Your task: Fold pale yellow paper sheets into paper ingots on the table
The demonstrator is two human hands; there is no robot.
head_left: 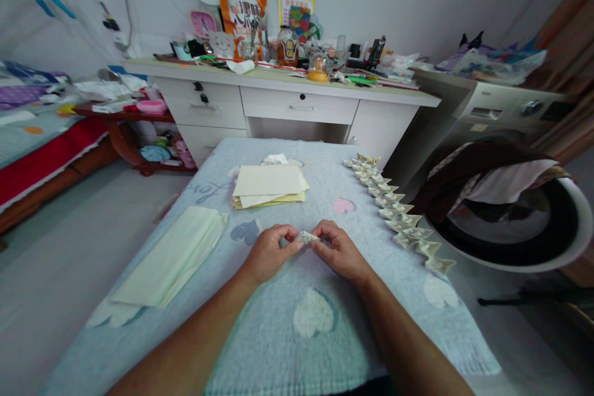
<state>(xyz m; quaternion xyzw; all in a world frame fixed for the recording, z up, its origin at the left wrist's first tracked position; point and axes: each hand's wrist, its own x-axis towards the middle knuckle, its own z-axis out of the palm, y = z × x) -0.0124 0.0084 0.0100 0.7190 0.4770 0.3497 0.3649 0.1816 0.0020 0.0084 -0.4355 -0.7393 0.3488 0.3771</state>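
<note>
A small folded paper piece (307,237) is held just above the table, its printed surface showing between my fingers. My left hand (273,252) pinches its left end, and my right hand (342,251) pinches the right end. Beyond them lies a stack of cream paper sheets (268,180), slightly fanned at its edges. To the left rests a long pile of pale green paper (174,253). Along the right side runs a row of several folded paper pieces (391,205) with pointed tips, nested one behind another.
A blue cloth with heart patterns (273,340) covers the table. Behind it stands a white desk (297,102) crowded with jars, a snack bag (241,15) and small items. At the right is a washing machine (501,105) with its door open and laundry (492,179) hanging out.
</note>
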